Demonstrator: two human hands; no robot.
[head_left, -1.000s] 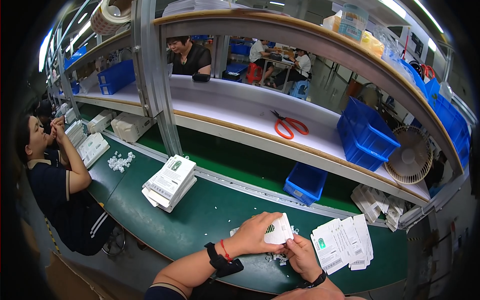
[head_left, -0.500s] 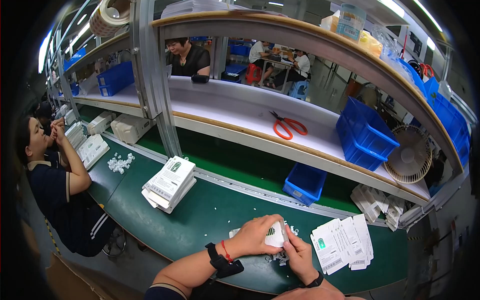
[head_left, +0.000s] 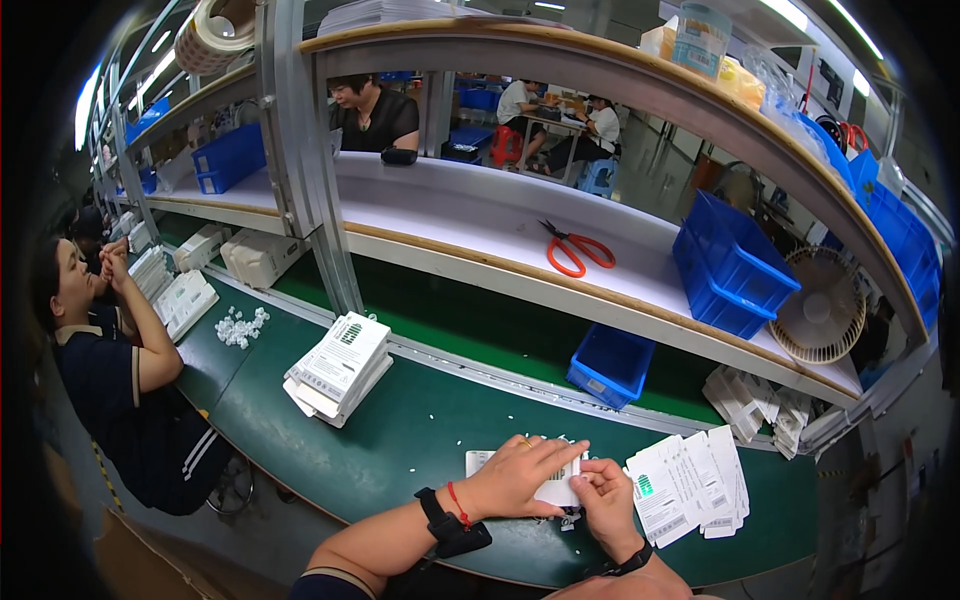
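Note:
A small flat white carton [head_left: 558,490] with dark green print is between my hands, low over the green table. My left hand [head_left: 515,478] lies across its top and left side, fingers stretched over it and hiding much of it. At the carton's right end, the fingers of my right hand [head_left: 607,497] are bent and pinch its edge. Another white carton [head_left: 478,461] shows partly beyond my left hand. Just right of my right hand lies a fanned stack of flat white cartons [head_left: 690,485]. Small clear pieces are partly visible under my hands.
A pile of white cartons [head_left: 340,360] stands left on the table [head_left: 430,405]. A blue bin [head_left: 612,365] sits under the shelf. On the shelf are red-handled scissors [head_left: 578,250] and stacked blue bins [head_left: 735,265]. A co-worker [head_left: 110,350] sits at left near small clear pieces [head_left: 241,327].
The carton has been lowered and tilted flatter toward the table. My left hand has flattened over it, and my right fingers have drawn into a pinch at its right end.

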